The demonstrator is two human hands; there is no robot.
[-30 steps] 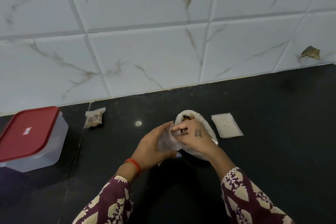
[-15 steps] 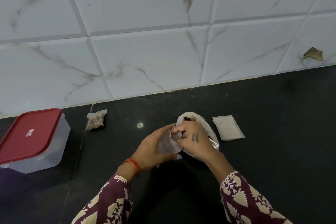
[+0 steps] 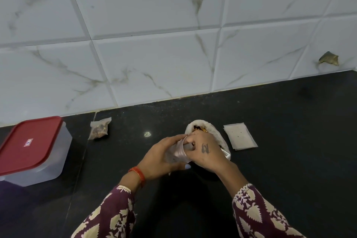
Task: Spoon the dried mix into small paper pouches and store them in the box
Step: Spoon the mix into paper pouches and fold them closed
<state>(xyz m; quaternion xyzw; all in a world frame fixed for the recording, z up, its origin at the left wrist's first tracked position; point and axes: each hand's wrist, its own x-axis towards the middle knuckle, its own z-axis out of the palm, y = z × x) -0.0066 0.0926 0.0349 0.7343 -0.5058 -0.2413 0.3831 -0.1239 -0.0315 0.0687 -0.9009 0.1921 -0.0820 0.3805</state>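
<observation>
Over the dark table [image 3: 289, 141], the left hand [image 3: 158, 157] curls its fingers [image 3: 173, 138] round a small paper pouch [image 3: 178, 153], while the right hand [image 3: 205, 152] pinches at its open mouth, just in front of the white bag of dried mix [image 3: 212, 131]. A filled pouch [image 3: 99, 128] lies near the wall, flat empty pouches [image 3: 240, 136] sit just right of the bag, and the red-lidded box [image 3: 31, 149] stands closed, well apart at the left.
</observation>
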